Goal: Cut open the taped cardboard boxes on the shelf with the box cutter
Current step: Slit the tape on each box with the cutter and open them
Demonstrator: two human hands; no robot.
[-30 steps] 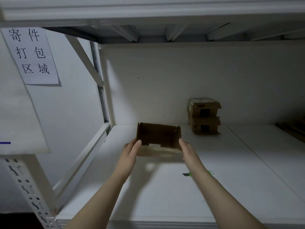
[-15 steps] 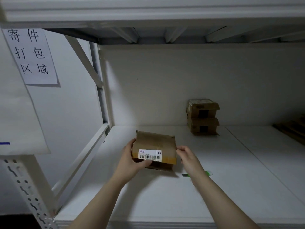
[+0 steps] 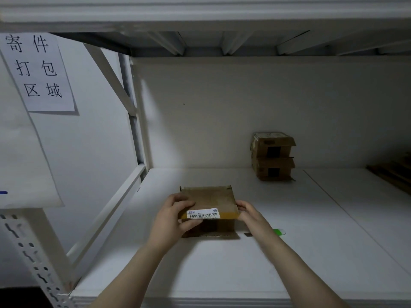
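paper sign [image 3: 37,70]: hanging high and well to the left of the box, on the side wall.
left grip [image 3: 171,221]: closing on the box's left side, fingers curling over the top while the thumb is pressing across the front beneath the barcode label [image 3: 203,213]. It is probably steadying the box so that the sealed edge is facing the person.
box [image 3: 209,198]: lying on the shelf [image 3: 222,270] between both hands, its top tilting toward the camera. A yellowish strip, likely tape, is running along the front edge.
right grip [image 3: 249,213]: pinching the box's front right corner with curled fingertips and carrying nothing else. It appears to be squaring the box before any cutting.
box cutter [image 3: 278,231]: lying on the shelf just to the right of the box, its green end showing past the right wrist. Neither grip is holding it, and it is waiting within easy reach.
stacked boxes [image 3: 272,156]: two boxes, one sitting on the other, behind and to the right of the box against the back wall, apparently waiting their turn.
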